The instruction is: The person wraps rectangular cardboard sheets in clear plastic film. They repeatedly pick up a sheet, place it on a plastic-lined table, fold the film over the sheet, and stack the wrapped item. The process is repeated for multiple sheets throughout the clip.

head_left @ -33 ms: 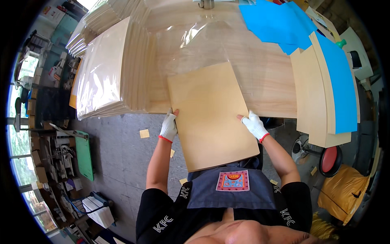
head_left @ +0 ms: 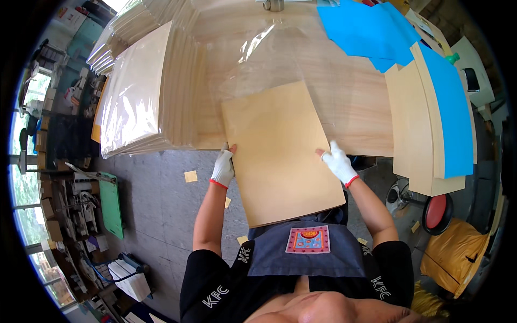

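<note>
A rectangular tan sheet of card or stiff paper (head_left: 283, 156), with a thin edge that may be several layers, lies slanted across the table's front edge, its near end over my lap. My left hand (head_left: 223, 168), in a white knit glove with a bare thumb tip, grips its left edge. At the right edge my gloved right hand (head_left: 339, 162) has its thumb against the top face and its fingers alongside the edge. A clear plastic sleeve (head_left: 264, 59) lies flat beyond the sheet; whether the sheet's far end is inside it I cannot tell.
Plastic-wrapped tan sheets (head_left: 137, 91) stand stacked on the left of the table (head_left: 361, 118). Blue sheets (head_left: 366, 29) lie at the back right, near a tall tan stack (head_left: 412, 124) topped with blue. A red-seated stool (head_left: 437, 211) and a yellow sack (head_left: 452, 255) are on the right.
The fingers of my right hand have shifted slightly forward along the tan sheet's edge. Otherwise the sheet and my left hand look almost the same.
</note>
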Demonstrator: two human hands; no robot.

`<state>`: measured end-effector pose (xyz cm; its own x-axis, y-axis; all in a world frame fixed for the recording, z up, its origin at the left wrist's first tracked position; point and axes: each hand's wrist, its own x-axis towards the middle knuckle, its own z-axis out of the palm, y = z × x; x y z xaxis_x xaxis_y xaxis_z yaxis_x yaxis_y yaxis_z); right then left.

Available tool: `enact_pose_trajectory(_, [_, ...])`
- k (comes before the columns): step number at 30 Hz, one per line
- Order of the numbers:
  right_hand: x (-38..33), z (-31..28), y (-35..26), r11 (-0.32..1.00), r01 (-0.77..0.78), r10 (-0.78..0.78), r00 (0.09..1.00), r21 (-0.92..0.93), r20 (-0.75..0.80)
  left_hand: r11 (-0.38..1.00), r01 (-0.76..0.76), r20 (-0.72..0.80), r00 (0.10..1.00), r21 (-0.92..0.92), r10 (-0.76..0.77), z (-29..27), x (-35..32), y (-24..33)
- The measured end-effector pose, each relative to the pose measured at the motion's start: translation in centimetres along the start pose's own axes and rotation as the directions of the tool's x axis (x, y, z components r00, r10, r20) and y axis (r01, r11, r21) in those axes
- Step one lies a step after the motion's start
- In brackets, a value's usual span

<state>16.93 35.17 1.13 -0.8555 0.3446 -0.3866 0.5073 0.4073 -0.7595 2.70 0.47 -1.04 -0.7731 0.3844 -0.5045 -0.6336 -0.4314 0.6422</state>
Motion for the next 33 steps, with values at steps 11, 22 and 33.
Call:
enact_pose_trajectory(11, [11.9, -0.7, -2.4, 0.93, 0.144, -0.076, 0.976, 0.338, -0.206, 0.999, -0.02, 0.072, 0.997, -0.048, 0.023, 0.9, 1.2, -0.9])
enact_pose_trajectory(22, [9.0, -1.8, 3.2, 0.862, 0.04, -0.044, 0.999, 0.506, -0.005, 0.986, 0.038, -0.42, 0.907, 0.165, 0.036, 4.5, -1.9, -1.7])
enact_pose_trajectory(33, [-1.4, -2.2, 8.3, 0.85, -0.056, -0.001, 0.994, 0.524, 0.107, 0.93, -0.153, -0.317, 0.911, 0.334, 0.263, 3.3, -9.3, -6.6])
